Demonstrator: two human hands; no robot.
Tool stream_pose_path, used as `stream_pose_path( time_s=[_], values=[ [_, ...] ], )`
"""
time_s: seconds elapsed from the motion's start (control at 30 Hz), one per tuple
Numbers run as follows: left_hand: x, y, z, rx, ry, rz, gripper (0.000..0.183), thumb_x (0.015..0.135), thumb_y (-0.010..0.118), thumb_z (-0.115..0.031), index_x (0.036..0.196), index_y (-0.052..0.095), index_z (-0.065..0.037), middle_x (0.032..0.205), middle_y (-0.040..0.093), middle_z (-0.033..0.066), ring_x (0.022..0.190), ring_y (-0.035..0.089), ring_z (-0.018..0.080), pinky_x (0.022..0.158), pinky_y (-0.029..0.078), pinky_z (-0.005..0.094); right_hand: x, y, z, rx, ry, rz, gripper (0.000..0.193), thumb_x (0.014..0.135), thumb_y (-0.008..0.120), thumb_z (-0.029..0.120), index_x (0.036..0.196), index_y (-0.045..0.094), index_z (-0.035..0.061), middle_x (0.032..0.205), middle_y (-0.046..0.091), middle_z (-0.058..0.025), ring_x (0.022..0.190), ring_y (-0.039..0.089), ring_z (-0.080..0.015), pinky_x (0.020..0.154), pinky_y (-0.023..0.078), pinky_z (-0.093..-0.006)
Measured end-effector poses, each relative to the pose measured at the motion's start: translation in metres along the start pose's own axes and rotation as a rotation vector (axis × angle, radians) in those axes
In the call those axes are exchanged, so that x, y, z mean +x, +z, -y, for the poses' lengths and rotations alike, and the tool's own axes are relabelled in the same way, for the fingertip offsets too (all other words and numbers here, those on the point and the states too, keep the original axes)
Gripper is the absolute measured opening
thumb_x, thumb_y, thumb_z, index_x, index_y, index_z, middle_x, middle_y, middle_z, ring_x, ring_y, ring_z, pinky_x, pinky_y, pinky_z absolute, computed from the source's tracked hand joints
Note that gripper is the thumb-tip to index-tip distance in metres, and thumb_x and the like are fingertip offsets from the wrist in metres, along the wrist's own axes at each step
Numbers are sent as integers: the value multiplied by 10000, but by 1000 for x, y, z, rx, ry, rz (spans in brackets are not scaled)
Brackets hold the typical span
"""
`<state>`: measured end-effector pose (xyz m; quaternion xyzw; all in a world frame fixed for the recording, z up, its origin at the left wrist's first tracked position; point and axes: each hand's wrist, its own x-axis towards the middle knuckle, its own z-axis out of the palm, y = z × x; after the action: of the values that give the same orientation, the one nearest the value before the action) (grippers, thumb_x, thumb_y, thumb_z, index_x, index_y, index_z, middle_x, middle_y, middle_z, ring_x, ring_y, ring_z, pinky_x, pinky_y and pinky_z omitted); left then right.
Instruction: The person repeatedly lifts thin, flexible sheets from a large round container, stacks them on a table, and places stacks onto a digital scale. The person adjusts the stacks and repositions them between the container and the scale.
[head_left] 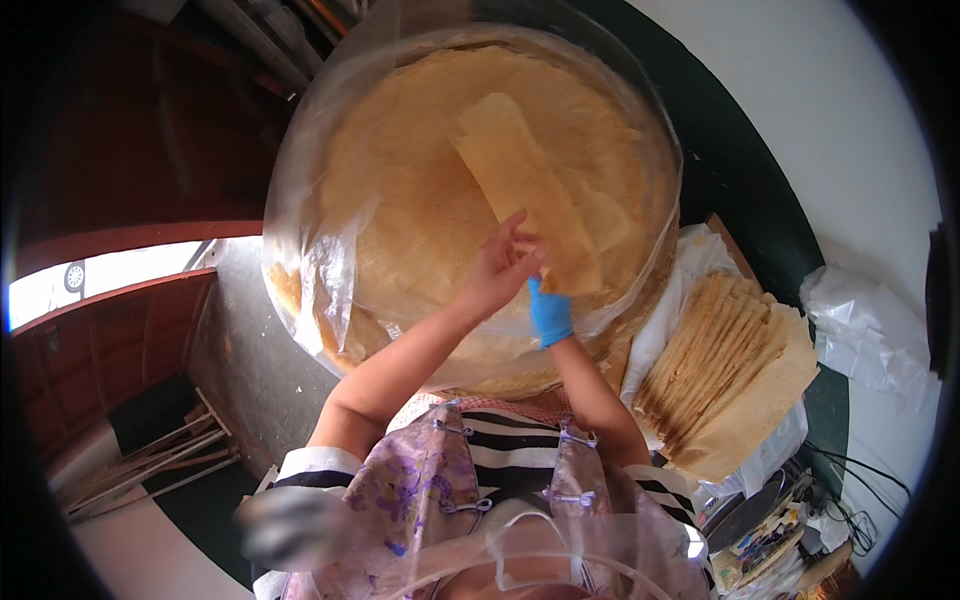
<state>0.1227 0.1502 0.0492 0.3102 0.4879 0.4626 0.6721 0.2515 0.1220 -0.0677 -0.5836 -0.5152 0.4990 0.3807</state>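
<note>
A large round stack of thin tan pancakes [400, 190] sits in front of me, with clear plastic sheeting [335, 270] around its rim. On top lies a pancake folded into a long strip [530, 185], slanting from far left to near right. My bare left hand [503, 262] is over the strip's near left edge, its fingers slightly bent and apart. Just right of it, my right hand [550, 314] wears a blue glove and is at the strip's near end. Its fingertips are partly hidden near the left hand, so I cannot tell whether they grip anything.
To the right, a pile of folded pancakes [725, 370] rests on white plastic. A crumpled clear bag [865, 320] lies beyond it. Cables [860, 490] and clutter are at the lower right. At left are a dark red door-like panel [130, 130] and wooden poles [165, 460].
</note>
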Motion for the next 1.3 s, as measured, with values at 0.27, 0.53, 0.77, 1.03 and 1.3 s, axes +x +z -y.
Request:
stream_pose_path(
  time_s=[0.27, 0.53, 0.77, 1.03, 1.3],
  values=[
    [113, -34, 60, 1435, 597, -279, 577, 847, 582, -251, 1357, 381, -70, 1432, 307, 183, 1317, 277, 374, 1081, 204, 505, 29, -45, -1, 797, 654, 47, 445, 847, 643, 121, 1250, 477, 30, 1193, 549, -70, 1068, 550, -210, 864, 503, -328],
    [93, -30, 85, 438, 458, -660, 563, 837, 640, -197, 1313, 392, -27, 1327, 447, 139, 1220, 428, 282, 1015, 345, 396, 28, -50, 15, 1147, 685, -40, 602, 898, 539, 439, 1342, 389, 62, 1351, 457, -102, 1208, 471, -267, 977, 436, -429],
    [-18, 25, 53, -409, -176, -159, 333, 842, 595, -15, 1166, 521, -18, 1142, 588, 100, 1053, 570, 220, 887, 482, 348, -41, -75, 72, 1345, 591, 105, 665, 900, 443, 552, 1382, 347, 104, 1381, 426, -81, 1252, 426, -247, 1037, 370, -397],
    [-77, 157, -43, -327, -128, 560, 294, 834, 637, -28, 1119, 566, -9, 1039, 620, 68, 935, 585, 132, 814, 492, 285, -159, -131, 104, 449, 233, 319, 561, 898, 489, 444, 1327, 419, 89, 1324, 467, -77, 1206, 451, -213, 1000, 372, -357],
    [-96, 321, 20, -131, -430, 837, 453, 814, 626, -1, 1235, 457, 4, 1091, 600, 95, 949, 579, 140, 805, 489, 275, -219, -120, 52, 204, 156, 248, 409, 884, 576, 287, 1217, 561, 50, 1193, 586, -81, 1094, 542, -167, 902, 434, -300]
  ],
)
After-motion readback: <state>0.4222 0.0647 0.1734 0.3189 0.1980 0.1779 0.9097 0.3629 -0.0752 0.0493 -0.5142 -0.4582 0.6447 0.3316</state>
